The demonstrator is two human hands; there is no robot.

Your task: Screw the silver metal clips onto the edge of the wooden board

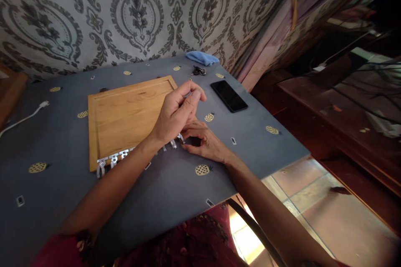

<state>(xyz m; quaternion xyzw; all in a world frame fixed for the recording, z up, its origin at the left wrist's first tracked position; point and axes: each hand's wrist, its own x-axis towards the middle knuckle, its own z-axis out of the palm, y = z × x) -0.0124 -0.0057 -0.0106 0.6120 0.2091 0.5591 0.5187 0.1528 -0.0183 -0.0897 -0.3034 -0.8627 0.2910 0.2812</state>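
Note:
A wooden board (131, 112) with a raised rim lies on the table. Along its near edge runs a silver metal hook rail (114, 159), its hooks pointing toward me. My left forearm covers the rail's middle. Over the board's right side, my left hand (178, 110) is closed, thumb against curled fingers; whatever it may hold is hidden. My right hand (203, 141) is at the near right corner, thumb and fingers closed around the rail's right end.
A black phone (229, 96) lies right of the board. Keys (199, 71) and a blue cloth (203, 58) are near the back edge. A white cable (28, 117) lies at left. The table's (266, 154) right edge drops to a tiled floor (332, 204).

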